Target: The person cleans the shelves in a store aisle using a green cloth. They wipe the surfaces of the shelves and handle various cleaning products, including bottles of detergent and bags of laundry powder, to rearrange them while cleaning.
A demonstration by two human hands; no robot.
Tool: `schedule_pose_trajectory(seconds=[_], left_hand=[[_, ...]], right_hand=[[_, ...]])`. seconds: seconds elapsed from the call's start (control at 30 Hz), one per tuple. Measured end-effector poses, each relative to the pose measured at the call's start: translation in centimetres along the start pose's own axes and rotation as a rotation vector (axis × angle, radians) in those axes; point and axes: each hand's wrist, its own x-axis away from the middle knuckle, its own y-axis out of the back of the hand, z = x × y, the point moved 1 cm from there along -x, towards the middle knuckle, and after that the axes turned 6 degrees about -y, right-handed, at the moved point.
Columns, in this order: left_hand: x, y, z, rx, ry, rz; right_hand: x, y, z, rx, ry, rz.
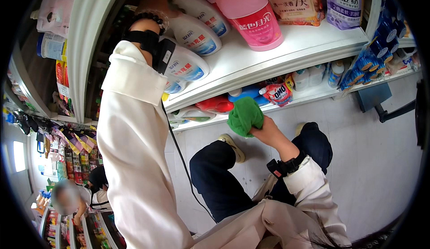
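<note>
My left hand (155, 3) reaches up among white plastic cleaner bottles (198, 35) on a white shelf (295, 44). Its fingers are in shadow and partly hidden by the bottle tops, so I cannot tell whether they grip one. A beaded bracelet and a black strap with a small device circle that wrist. Down in front of the lower shelf, my right hand (268, 131) holds a bunched green cloth (246, 117). To the right of the white bottles, a large pink detergent bottle (252, 20) stands near the shelf edge.
Refill pouches (344, 5) stand at the upper right. On the lower shelf sit a red bottle (215, 104), an OMO pouch (278, 92) and other containers. A black cable (181, 155) hangs beside my left sleeve. Another person (97, 195) bends over shelves at lower left.
</note>
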Motion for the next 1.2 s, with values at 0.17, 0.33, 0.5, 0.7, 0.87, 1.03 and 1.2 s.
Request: schedule_pose_trajectory(seconds=[0.17, 0.33, 0.5, 0.7, 0.87, 1.03, 1.2], left_hand=[[1.9, 0.4, -5.6, -0.436, -0.194, -0.300], [2.4, -3.8, -6.8, -0.522, -0.232, -0.165], [1.5, -4.9, -8.2, -0.381, -0.194, -0.012], [1.8, -6.3, -7.6, -0.349, -0.156, 0.010], [1.6, -6.4, -8.3, -0.366, -0.087, 0.094], [1.4, -10.5, -10.3, -0.482, -0.119, 0.215], [1.2, -12.5, -11.2, -0.494, -0.099, 0.221]], right_hand=[[0.2, 0.0, 0.6, 0.025, -0.016, 0.037], [0.7, -0.6, 1.0, -0.016, -0.035, 0.058], [0.1, -0.5, 0.7, 0.013, -0.027, 0.044], [-0.2, -1.0, 0.2, 0.007, -0.045, 0.054], [-0.5, -0.7, 0.4, 0.034, -0.058, 0.047], [-0.4, -1.4, 0.1, 0.040, 0.001, 0.053], [-0.2, -1.5, 0.3, 0.053, 0.031, 0.025]])
